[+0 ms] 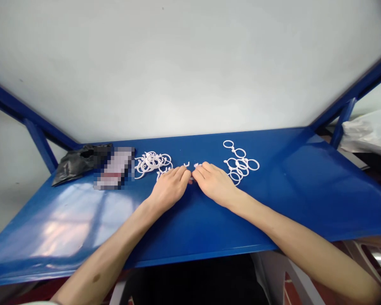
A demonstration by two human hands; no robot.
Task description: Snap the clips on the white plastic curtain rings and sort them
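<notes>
We locate both hands at mid-counter: the left hand (170,188) and right hand (216,183) are bent inward, fingertips nearly meeting. Fingers hide the grip, so we cannot tell whether either is closed on a part. Small white pieces (197,165) show at the fingertips, toward the far edge of the counter (206,237). We find the hooked white rings (151,162) heaped beyond the left hand, toward the far left corner; the heap's long axis runs roughly along the far edge, and the left hand is nearer. A looser group of white rings (242,167) lies beside the right hand, strung from near the far edge toward the near edge. Farther left, we note a blurred flat item (116,167) and a black bag (74,165) by the left edge.
</notes>
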